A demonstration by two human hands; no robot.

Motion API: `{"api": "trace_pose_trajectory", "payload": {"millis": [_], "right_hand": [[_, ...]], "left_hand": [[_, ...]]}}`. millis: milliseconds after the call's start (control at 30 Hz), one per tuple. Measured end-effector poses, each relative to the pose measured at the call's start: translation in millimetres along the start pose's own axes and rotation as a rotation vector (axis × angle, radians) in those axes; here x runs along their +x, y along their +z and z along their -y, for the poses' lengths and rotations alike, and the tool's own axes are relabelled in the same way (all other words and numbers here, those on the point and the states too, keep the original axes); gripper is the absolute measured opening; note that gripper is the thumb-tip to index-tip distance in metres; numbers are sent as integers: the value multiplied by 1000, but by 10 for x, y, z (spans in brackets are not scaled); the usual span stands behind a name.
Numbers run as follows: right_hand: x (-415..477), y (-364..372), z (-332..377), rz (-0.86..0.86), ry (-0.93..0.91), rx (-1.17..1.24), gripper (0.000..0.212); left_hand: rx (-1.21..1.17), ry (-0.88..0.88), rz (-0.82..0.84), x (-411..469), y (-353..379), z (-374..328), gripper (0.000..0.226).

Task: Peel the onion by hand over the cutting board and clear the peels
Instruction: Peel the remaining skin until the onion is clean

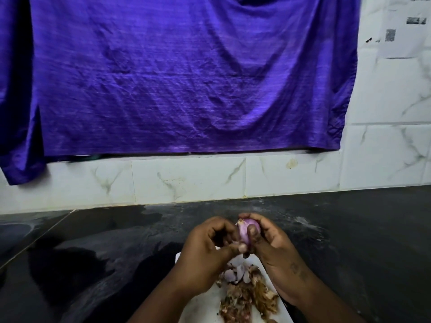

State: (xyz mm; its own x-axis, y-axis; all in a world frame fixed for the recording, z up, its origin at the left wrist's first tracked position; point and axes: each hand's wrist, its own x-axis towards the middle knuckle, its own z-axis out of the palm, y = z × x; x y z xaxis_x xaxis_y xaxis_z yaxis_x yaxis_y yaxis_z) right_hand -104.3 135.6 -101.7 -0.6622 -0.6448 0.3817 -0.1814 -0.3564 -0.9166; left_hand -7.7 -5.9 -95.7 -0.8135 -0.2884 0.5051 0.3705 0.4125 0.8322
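One wide purple cloth (182, 73) hangs across most of the view and covers the upper part of a white marble-patterned tiled wall (384, 148); a few printed paper sheets (405, 26) are stuck on the tiles at the upper right, their print too blurred to read. Below the wall runs a dark, glossy tabletop (93, 252). Near its front edge lies a white cutting board (203, 308), partly hidden by the person's forearms. The right hand (272, 248) and the left hand (207, 250) meet above the far end of the board. A loose pile of peels (247, 292), brown and papery with some pale purple pieces at its far side, rests on the board between the two wrists. The onion (246, 231), its skin pale purple and smooth where it shows, is held in the air above the board. The right hand's fingers (247, 216) curl over its top and the thumb presses on its near face. The left hand's fingers (221, 226) are curled in against the onion's left side, with the thumb tip pinching at its lower end
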Motion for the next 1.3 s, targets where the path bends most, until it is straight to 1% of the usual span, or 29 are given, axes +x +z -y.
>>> {"api": "trace_pose_trajectory", "payload": {"millis": [100, 200, 267, 300, 333, 400, 433, 500, 600, 700, 833, 933, 1100, 1300], "right_hand": [[55, -63, -27, -119, 26, 163, 72], [69, -106, -24, -137, 50, 326, 75], [60, -89, -11, -124, 82, 388, 58], [53, -72, 2, -111, 95, 396, 50], [50, -65, 8, -101, 103, 400, 47], [44, -70, 15, -95, 116, 409, 45], [35, -69, 24, -91, 122, 405, 45], [22, -60, 27, -90, 149, 393, 44], [5, -17, 10, -89, 194, 421, 45], [3, 9, -5, -57, 214, 455, 51], [-6, 16, -18, -3, 235, 442, 56], [-28, 40, -6, 28, 247, 407, 61], [-44, 80, 42, 26, 215, 356, 55], [-46, 104, 29, -4, 203, 320, 50]], "left_hand": [[107, 57, 5, -38, 94, -36, 20], [211, 34, -4, -41, 69, -13, 21], [265, 17, 35, -48, 32, 16, 25], [287, 15, 46, -53, 28, 19, 26], [304, 21, 42, -56, 32, 8, 24], [347, 66, -8, -54, 40, -12, 16], [359, 86, -45, -52, 40, -25, 19], [341, 109, -106, -47, 28, -29, 34], [273, 209, -105, -48, 28, -55, 52], [286, 312, -79, -39, 40, -75, 48], [323, 286, -104, -38, 28, -66, 38], [318, 261, -96, -37, 25, -42, 36], [323, 213, -36, -47, 12, -26, 35], [377, 204, 10, -52, 13, -30, 33]]}}
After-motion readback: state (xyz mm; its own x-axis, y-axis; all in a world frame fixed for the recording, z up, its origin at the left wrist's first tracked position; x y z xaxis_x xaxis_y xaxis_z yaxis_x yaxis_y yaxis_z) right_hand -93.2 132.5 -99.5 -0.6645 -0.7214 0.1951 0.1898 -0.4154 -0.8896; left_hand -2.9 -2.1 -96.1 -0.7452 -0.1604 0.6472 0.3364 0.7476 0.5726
